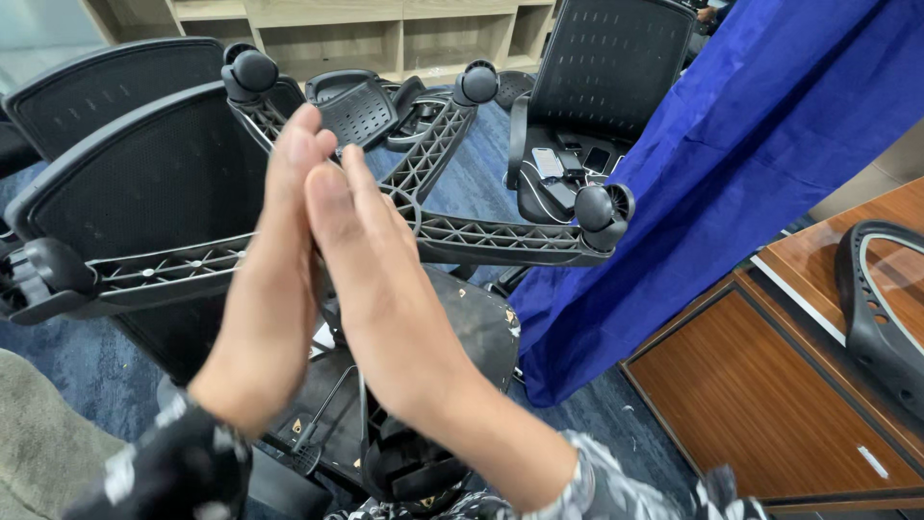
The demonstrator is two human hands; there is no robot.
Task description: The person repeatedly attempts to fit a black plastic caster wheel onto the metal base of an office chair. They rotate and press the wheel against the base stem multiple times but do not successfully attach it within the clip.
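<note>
Both palms are pressing flat together, left hand (265,279) against right hand (385,299), each grip released and grasping nothing, while the upturned chair base (462,231) is lying just beyond the fingertips, its caster arms splaying outward.

Bright, even indoor light with soft, faint shadows. Mild glare on the glossy brown wooden tabletop (770,385). Wide-angle bending shows at the edges; focus is sharp throughout.

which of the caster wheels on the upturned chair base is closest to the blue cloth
The caster at the right arm's tip, nearly touching the blue cloth; the other casters sit farther left.
</note>
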